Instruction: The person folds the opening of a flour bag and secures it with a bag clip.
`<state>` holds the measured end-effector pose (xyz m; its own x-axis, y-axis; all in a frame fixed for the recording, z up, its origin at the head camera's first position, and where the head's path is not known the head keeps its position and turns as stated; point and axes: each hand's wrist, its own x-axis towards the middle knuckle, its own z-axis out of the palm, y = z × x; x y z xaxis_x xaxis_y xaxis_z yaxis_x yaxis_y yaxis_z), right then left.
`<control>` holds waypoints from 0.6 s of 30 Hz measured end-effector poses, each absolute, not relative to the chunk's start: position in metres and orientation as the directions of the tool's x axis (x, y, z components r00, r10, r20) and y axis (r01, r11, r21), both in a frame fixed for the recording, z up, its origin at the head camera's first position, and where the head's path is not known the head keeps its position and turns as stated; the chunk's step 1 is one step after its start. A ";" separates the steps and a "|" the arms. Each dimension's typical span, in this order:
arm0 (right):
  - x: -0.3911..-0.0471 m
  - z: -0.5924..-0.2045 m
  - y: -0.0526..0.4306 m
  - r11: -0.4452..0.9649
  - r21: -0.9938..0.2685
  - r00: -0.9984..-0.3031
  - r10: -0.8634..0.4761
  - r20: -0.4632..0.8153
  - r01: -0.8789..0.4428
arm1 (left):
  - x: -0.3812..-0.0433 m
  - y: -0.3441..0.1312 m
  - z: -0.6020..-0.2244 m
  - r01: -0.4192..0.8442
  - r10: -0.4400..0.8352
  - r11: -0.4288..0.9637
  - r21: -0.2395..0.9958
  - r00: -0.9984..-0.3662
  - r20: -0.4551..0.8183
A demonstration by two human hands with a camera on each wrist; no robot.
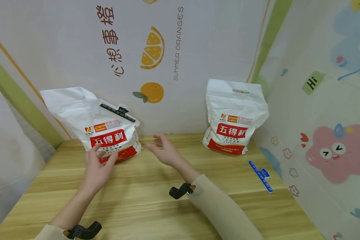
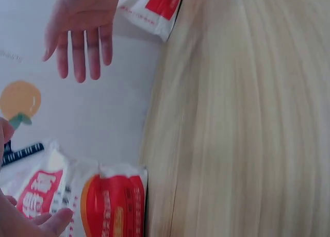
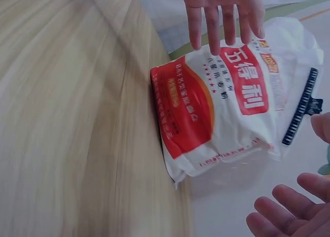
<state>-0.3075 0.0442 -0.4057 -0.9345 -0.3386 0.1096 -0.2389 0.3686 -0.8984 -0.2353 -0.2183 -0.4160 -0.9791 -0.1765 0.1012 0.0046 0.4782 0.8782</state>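
A white and red bag of flour [image 1: 108, 140] stands at the table's back left, its top folded over to the left. A long black bag clip [image 1: 117, 112] with ruler-like marks sits slanted across its upper right corner; the right wrist view shows this clip [image 3: 300, 111] too. My left hand [image 1: 98, 166] is in front of the bag with fingers spread, overlapping its lower label and holding nothing. To the right of the same bag, my right hand [image 1: 165, 150] is raised over the table, empty, fingers loosely extended with the palm facing left.
A second flour bag [image 1: 232, 120] with a handle slot stands upright at the back right. In front of it a blue bag clip [image 1: 261, 176] lies on the wooden table [image 1: 144, 206]. Printed curtains [image 1: 204, 40] hang close behind and on both sides.
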 end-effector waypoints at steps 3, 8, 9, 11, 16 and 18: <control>-0.299 -0.402 0.061 0.358 -0.901 -0.932 -0.342 0.116 -0.244 | -0.228 -0.203 -0.415 0.112 -0.072 0.476 0.872 -0.984 0.165; -0.287 -0.400 0.088 0.327 -0.905 -0.925 -0.350 0.151 -0.271 | -0.221 -0.182 -0.411 0.231 0.061 0.428 0.874 -0.972 0.227; -0.285 -0.400 0.093 0.322 -0.905 -0.924 -0.349 0.159 -0.277 | -0.220 -0.178 -0.411 0.248 0.083 0.412 0.877 -0.968 0.235; -0.281 -0.401 0.102 0.317 -0.904 -0.922 -0.346 0.173 -0.288 | -0.219 -0.170 -0.411 0.280 0.127 0.378 0.882 -0.960 0.251; -0.273 -0.403 0.127 0.337 -0.897 -0.934 -0.308 0.183 -0.287 | -0.217 -0.153 -0.411 0.320 0.226 0.333 0.887 -0.940 0.255; -0.271 -0.403 0.139 0.353 -0.892 -0.940 -0.286 0.184 -0.282 | -0.219 -0.146 -0.410 0.323 0.259 0.326 0.889 -0.935 0.244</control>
